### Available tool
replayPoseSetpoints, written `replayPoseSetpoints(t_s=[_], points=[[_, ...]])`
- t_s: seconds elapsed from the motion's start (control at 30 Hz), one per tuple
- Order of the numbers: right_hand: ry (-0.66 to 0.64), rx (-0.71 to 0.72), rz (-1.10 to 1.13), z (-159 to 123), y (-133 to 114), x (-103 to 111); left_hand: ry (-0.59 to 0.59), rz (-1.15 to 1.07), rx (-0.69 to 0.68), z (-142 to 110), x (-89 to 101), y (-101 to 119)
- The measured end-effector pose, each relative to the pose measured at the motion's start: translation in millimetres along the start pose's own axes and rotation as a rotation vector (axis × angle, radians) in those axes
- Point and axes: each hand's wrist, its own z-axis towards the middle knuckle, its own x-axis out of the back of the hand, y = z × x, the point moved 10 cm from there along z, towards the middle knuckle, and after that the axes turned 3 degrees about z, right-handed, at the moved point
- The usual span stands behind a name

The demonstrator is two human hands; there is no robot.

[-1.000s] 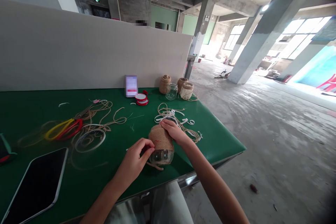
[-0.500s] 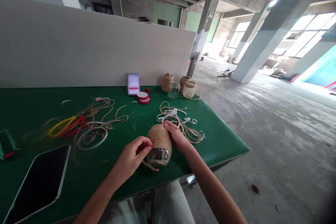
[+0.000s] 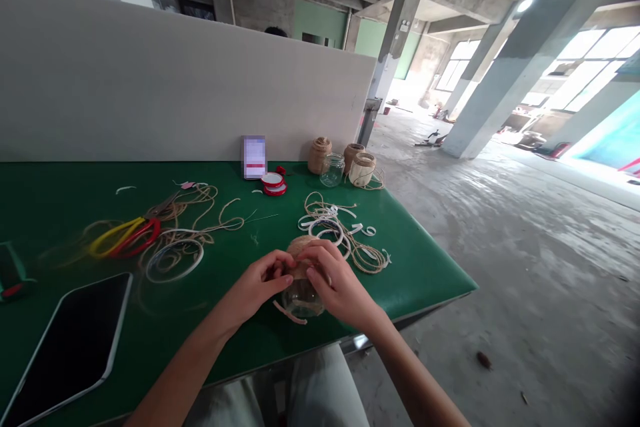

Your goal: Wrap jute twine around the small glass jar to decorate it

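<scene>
A glass jar (image 3: 301,297) wrapped in brown twine lies on its side near the front edge of the green table (image 3: 60,193). My left hand (image 3: 257,285) pinches at the jar's left side with its fingers closed on the wrapping. Over the top of the jar lies my right hand (image 3: 336,283), fingers curled on the twine. A loose twine end (image 3: 285,312) sticks out under the jar's clear bottom.
Loose twine and white strips (image 3: 340,230) lie just behind the jar. Red and yellow-handled scissors (image 3: 125,237) sit in tangled cord at left. A dark tablet (image 3: 65,340) lies front left. Wrapped jars and a clear jar (image 3: 331,170) stand by the partition, next to red tape rolls (image 3: 273,183).
My right hand has come from the far end of the jar to lie over its top, meeting the left hand. The jar stays in place.
</scene>
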Motion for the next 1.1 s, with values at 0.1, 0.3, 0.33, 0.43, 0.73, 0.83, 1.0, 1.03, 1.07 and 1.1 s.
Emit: replayPoseSetpoints(t_s=[0.1, 0.3, 0.33, 0.43, 0.73, 0.83, 1.0, 1.03, 1.07, 1.1], points=[[0.002, -0.021, 0.023, -5, 4, -4, -0.026, -0.056, -0.002, 3, -3.3, 0], [0.064, -0.032, 0.105, -10, 13, 5, -0.053, -0.048, 0.013, 2, -11.6, 5], [0.085, -0.032, 0.112, -12, 14, 8, -0.043, -0.059, 0.016, 2, -11.8, 5], [0.138, -0.043, 0.111, -17, 14, 17, 0.004, -0.074, 0.011, 2, -9.3, 6], [0.257, -0.077, 0.011, -27, 24, 48, 0.182, -0.007, 0.001, -10, 11.9, 12], [0.272, -0.095, -0.019, -32, 31, 56, 0.231, 0.037, -0.012, -16, 22.7, 13], [0.275, -0.111, -0.063, -42, 38, 59, 0.277, 0.149, -0.007, -28, 36.3, 7], [0.267, -0.109, -0.073, -44, 36, 57, 0.281, 0.190, -0.001, -32, 36.8, 4], [0.251, -0.104, -0.087, -45, 33, 55, 0.282, 0.242, 0.006, -36, 36.2, 1], [0.229, -0.097, -0.103, -46, 29, 51, 0.278, 0.304, 0.012, -40, 34.1, -3]])
